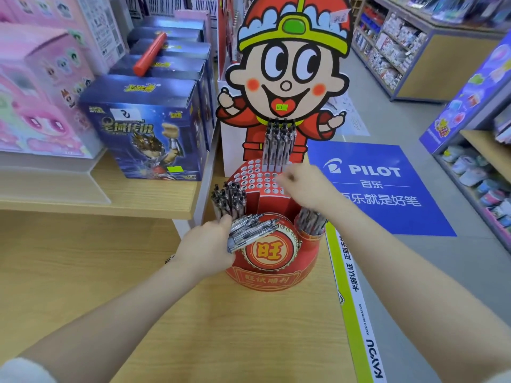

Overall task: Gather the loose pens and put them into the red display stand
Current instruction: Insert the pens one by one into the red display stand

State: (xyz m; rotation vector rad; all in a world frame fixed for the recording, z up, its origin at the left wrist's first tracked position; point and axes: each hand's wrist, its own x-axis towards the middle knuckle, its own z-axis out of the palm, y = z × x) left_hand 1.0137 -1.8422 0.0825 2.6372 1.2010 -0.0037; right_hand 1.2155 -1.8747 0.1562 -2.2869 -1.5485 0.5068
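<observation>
Loose pens (pixel 253 230): a bundle lying across the front of the red display stand (pixel 272 272), just above its round badge. My left hand (pixel 206 246) grasps the bundle's lower end. My right hand (pixel 305 186) reaches over the stand's perforated top (pixel 257 175), fingertips at the holes below the standing pens (pixel 279 142); blurred, so I cannot tell whether it pinches a pen. Side cups on the stand already hold pens, left (pixel 229 199) and right (pixel 311 221). The stand sits on the wooden bench (pixel 243 327), the blue card boxes (pixel 146 128) to its left.

Risk: the bundle is held at one end only, so pens may slide out and roll off the bench edge. The forearm could also knock the right cup.
</observation>
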